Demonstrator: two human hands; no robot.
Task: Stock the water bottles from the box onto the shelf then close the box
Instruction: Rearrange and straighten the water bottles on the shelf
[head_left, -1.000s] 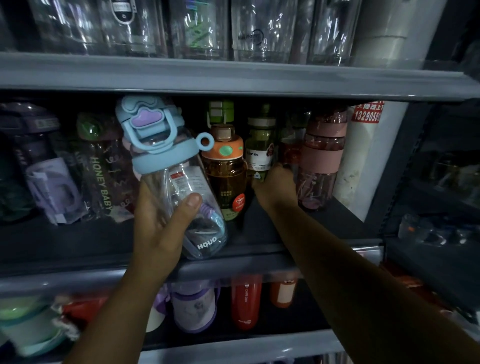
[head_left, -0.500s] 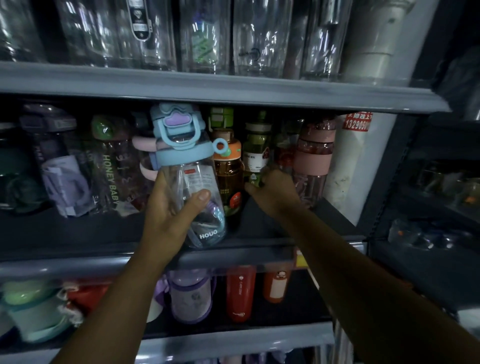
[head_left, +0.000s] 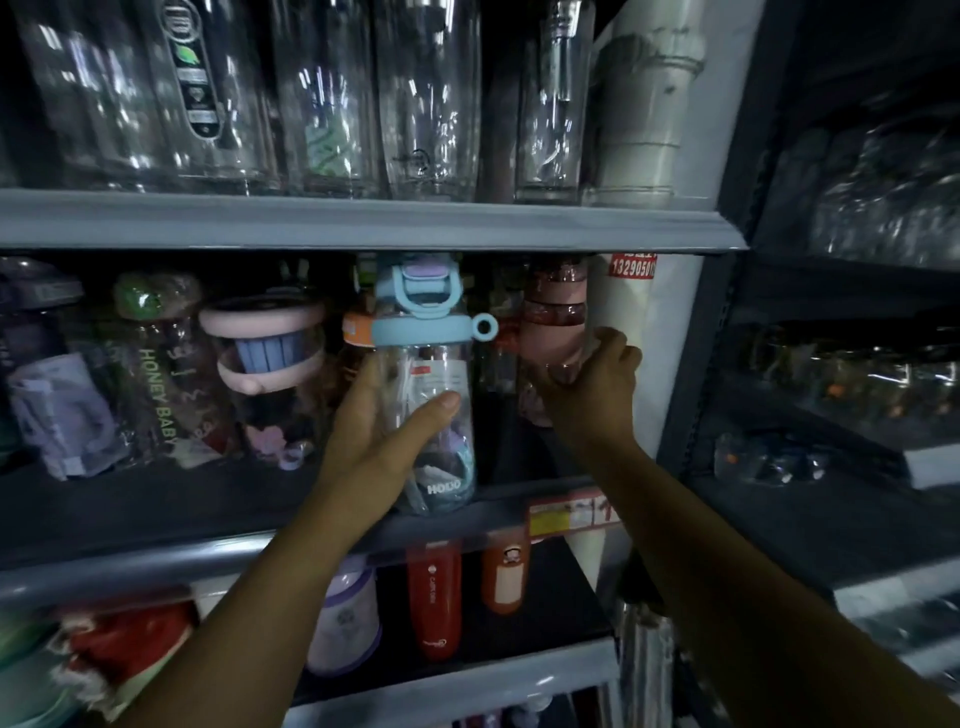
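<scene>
The left hand (head_left: 374, 441) wraps the clear body of the blue-lidded bottle (head_left: 423, 335), thumb across the front and fingers behind. It holds the bottle upright with its base at the front lip of the middle shelf (head_left: 156, 564); whether the base rests there or hangs just above, I cannot tell. Just right of that bottle, the right hand (head_left: 592, 384) curls round the lower half of a pink bottle (head_left: 553, 317), seemingly nudging it aside to open a slot. That would explain the 2-handed stance: 1 hand carries the stock, the other makes room.

Inside the blue-lidded bottle sit a folded paper leaflet (head_left: 439, 379) and a coiled strap (head_left: 460, 457) in purple and blue; no liquid shows. Just behind it, to its left, an orange-capped amber bottle (head_left: 356, 338) peeks out. Further left stands a pink-banded jar (head_left: 265, 353) with a blue ribbed insert. Below the blue-lidded bottle, 1 shelf down, a red bottle (head_left: 434, 603) stands upright. Above it, a row of clear glass bottles (head_left: 426, 104) looks empty. The box is out of view, so closing it seems some way off.
</scene>
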